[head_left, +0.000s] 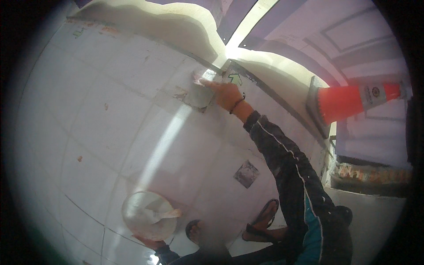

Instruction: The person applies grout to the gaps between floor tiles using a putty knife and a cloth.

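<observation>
At the lower left, my left hand (150,242) grips the near side of a round white tub (128,221); most of its fingers are hidden beneath it. Inside the tub lies whitish material and a pale tool handle (170,214) that reaches over the right rim. My right hand (227,96) is stretched out to the far wall corner, fingers closed and low over a rough grey patch (199,98) in the white tiled floor (101,128). Glare and blur at its fingertips hide what it holds, though something pale pinkish shows there.
An orange traffic cone (342,102) lies sideways in view at the right, beside the wall. A small dark square (246,174) is set in the floor near my sandalled feet (265,221). Purple panels (309,39) line the wall. Small brown crumbs (80,158) dot the tiles.
</observation>
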Action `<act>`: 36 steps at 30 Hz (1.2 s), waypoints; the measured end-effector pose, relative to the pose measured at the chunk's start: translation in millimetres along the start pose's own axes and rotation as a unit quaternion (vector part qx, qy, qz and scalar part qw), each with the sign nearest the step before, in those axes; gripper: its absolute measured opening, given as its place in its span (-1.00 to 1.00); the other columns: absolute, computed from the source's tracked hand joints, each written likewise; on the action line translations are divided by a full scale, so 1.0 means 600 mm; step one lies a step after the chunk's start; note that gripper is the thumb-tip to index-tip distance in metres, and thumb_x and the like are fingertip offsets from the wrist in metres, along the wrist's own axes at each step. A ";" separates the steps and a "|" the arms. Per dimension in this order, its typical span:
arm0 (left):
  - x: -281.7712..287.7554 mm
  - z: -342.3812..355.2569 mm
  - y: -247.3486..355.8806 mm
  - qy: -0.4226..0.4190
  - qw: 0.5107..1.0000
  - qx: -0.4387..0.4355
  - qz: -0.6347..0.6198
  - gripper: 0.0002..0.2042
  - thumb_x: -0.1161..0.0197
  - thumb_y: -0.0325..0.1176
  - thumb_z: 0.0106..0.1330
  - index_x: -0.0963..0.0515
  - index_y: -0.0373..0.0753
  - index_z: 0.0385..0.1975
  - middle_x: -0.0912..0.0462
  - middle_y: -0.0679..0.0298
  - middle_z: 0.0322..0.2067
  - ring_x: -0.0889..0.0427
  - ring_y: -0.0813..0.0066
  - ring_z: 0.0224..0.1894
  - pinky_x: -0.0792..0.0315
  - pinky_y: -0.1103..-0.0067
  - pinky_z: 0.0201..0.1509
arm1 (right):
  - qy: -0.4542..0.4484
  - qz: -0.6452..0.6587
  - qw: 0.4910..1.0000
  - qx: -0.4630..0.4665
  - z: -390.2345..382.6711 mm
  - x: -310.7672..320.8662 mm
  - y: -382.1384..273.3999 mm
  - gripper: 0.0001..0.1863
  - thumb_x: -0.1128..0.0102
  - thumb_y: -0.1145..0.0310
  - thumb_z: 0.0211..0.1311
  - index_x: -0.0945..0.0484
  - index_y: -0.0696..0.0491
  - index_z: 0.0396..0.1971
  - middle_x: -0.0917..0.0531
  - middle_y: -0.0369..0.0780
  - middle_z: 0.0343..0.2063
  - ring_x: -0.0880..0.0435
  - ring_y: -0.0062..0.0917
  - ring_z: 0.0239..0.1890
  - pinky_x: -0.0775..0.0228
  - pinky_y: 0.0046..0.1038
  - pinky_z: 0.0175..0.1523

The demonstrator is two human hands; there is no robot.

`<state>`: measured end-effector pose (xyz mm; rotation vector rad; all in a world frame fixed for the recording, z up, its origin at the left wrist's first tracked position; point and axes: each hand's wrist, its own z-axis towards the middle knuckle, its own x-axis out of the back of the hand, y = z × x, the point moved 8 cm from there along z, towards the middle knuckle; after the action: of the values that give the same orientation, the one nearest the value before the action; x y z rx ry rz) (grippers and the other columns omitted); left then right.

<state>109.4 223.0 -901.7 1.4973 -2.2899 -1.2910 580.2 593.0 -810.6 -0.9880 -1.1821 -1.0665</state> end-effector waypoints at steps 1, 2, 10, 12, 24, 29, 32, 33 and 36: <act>0.007 0.002 -0.001 -0.001 1.000 0.000 0.000 -0.32 0.29 0.20 0.40 -0.05 -0.22 0.33 -0.14 0.06 0.30 -0.17 0.15 0.32 -0.04 0.22 0.41 | 0.000 0.000 1.000 -0.001 -0.005 0.008 -0.016 -0.41 0.05 0.42 0.11 -0.37 -0.40 0.17 -0.65 -0.18 -0.47 -0.67 -0.30 -0.42 -0.49 -0.27 -0.33; 0.011 0.005 -0.004 -0.045 0.999 0.003 -0.009 -0.30 0.29 0.22 0.40 -0.05 -0.21 0.34 -0.13 0.07 0.30 -0.17 0.14 0.32 -0.03 0.21 0.41 | -0.014 0.011 1.000 0.017 -0.009 0.013 -0.036 -0.41 0.04 0.42 0.10 -0.37 -0.40 0.17 -0.65 -0.19 -0.46 -0.67 -0.30 -0.43 -0.49 -0.27 -0.33; 0.071 0.035 -0.026 -0.084 0.996 0.003 -0.031 -0.27 0.30 0.26 0.37 -0.01 -0.18 0.36 -0.09 0.08 0.33 -0.14 0.10 0.33 -0.03 0.19 0.41 | 0.004 0.061 0.998 0.002 0.001 0.055 0.064 -0.41 0.00 0.42 0.08 -0.40 -0.44 0.14 -0.67 -0.15 -0.41 -0.66 -0.28 -0.43 -0.49 -0.24 -0.33; 0.093 0.044 -0.022 -0.089 0.996 -0.030 0.010 -0.27 0.32 0.27 0.37 0.01 -0.16 0.37 -0.08 0.07 0.33 -0.13 0.07 0.34 -0.03 0.19 0.41 | 0.093 0.100 0.991 -0.015 -0.004 0.087 0.080 -0.42 -0.01 0.42 0.07 -0.42 -0.42 0.13 -0.67 -0.15 -0.40 -0.66 -0.24 -0.40 -0.50 -0.22 -0.32; 0.057 0.022 -0.008 -0.042 0.998 -0.027 0.022 -0.27 0.32 0.26 0.38 0.01 -0.17 0.37 -0.07 0.07 0.33 -0.12 0.07 0.34 -0.02 0.18 0.41 | 0.014 0.085 0.996 0.015 0.022 0.066 0.027 -0.53 -0.01 0.46 0.09 -0.56 -0.34 -0.01 -0.69 -0.21 -0.31 -0.67 -0.23 -0.31 -0.50 -0.25 -0.23; 0.045 0.023 -0.007 -0.043 0.999 -0.023 0.025 -0.27 0.32 0.26 0.38 0.01 -0.17 0.37 -0.07 0.06 0.33 -0.11 0.07 0.34 -0.01 0.18 0.41 | 0.030 0.104 0.990 0.093 0.055 0.058 0.036 -0.55 -0.03 0.50 0.06 -0.62 -0.29 -0.08 -0.68 -0.21 -0.27 -0.63 -0.26 -0.23 -0.49 -0.27 -0.17; 0.045 0.022 -0.005 -0.038 0.999 -0.022 0.028 -0.27 0.32 0.26 0.38 0.01 -0.17 0.37 -0.07 0.06 0.33 -0.11 0.07 0.35 -0.01 0.18 0.42 | 0.033 0.085 0.983 0.162 0.072 0.059 0.012 -0.57 -0.05 0.50 0.04 -0.64 -0.27 -0.11 -0.67 -0.22 -0.27 -0.60 -0.27 -0.18 -0.48 -0.27 -0.12; 0.043 0.022 -0.007 -0.039 0.999 -0.019 0.027 -0.27 0.32 0.26 0.38 0.01 -0.17 0.37 -0.07 0.06 0.33 -0.11 0.07 0.35 -0.01 0.18 0.42 | 0.020 0.062 0.981 0.181 0.076 0.055 0.008 -0.58 -0.06 0.49 0.03 -0.64 -0.27 -0.12 -0.66 -0.22 -0.28 -0.59 -0.28 -0.16 -0.48 -0.27 -0.09; 0.040 0.022 -0.006 -0.041 0.998 -0.019 0.031 -0.28 0.32 0.25 0.38 0.02 -0.17 0.37 -0.07 0.06 0.33 -0.11 0.07 0.35 0.00 0.17 0.42 | -0.050 0.110 0.983 0.139 0.090 0.029 0.019 -0.56 -0.07 0.50 0.01 -0.63 -0.25 -0.09 -0.64 -0.22 -0.33 -0.60 -0.28 -0.17 -0.48 -0.25 -0.09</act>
<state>93.4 211.0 -920.5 1.3740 -2.3275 -1.3965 580.9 645.8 -787.3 -0.9346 -1.2334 -0.6629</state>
